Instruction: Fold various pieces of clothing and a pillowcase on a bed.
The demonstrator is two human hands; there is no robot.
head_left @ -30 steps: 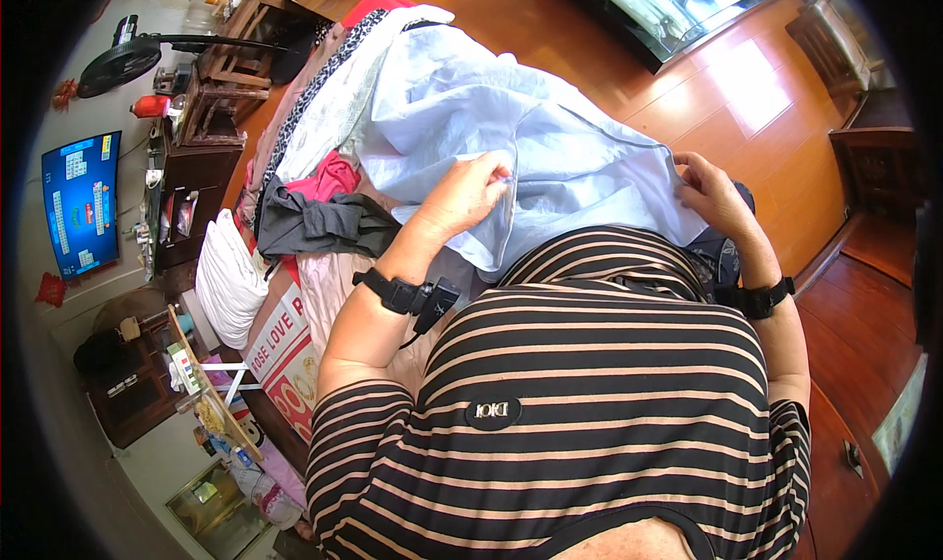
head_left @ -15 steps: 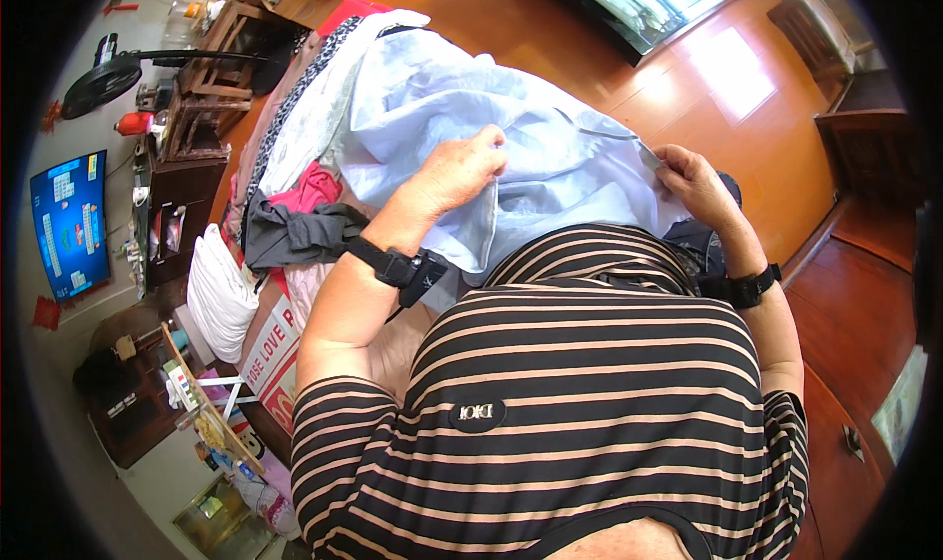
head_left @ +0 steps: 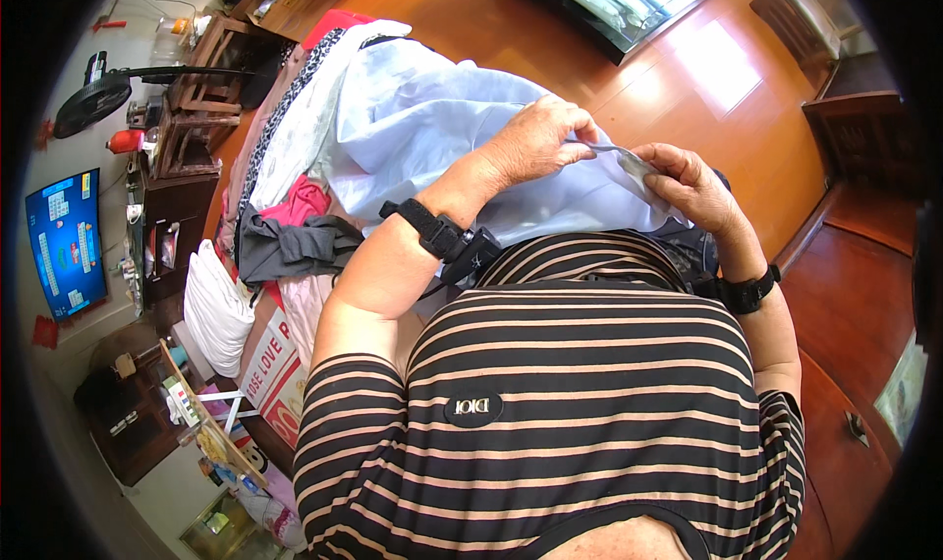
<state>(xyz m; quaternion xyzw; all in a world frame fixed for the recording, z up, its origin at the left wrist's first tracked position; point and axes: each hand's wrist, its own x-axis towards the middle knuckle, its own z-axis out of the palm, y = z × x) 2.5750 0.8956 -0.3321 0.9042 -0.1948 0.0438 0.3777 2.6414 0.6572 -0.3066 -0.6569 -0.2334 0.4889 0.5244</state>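
A large pale blue cloth [head_left: 422,118] spreads over my lap and the pile beyond it. My left hand [head_left: 545,140] pinches a stretch of its greyish edge between thumb and fingers. Just to the right, my right hand [head_left: 685,185] grips the same edge close to a corner. Between the two hands the edge runs as a short raised strip, and the rest of the cloth hangs below and falls away to the left. What exactly the cloth is, a sheet or a cover, I cannot tell.
Dark grey clothing [head_left: 285,248] and a pink-red garment [head_left: 300,201] lie left of the cloth, near a white pillow [head_left: 216,309]. A black fan [head_left: 93,106] and a lit screen [head_left: 67,246] are at the far left. Brown floor [head_left: 776,147] stretches to the right.
My left hand has let go of its earlier spot and moved right along the cloth's edge, close to my right hand. My right hand still holds the corner area.
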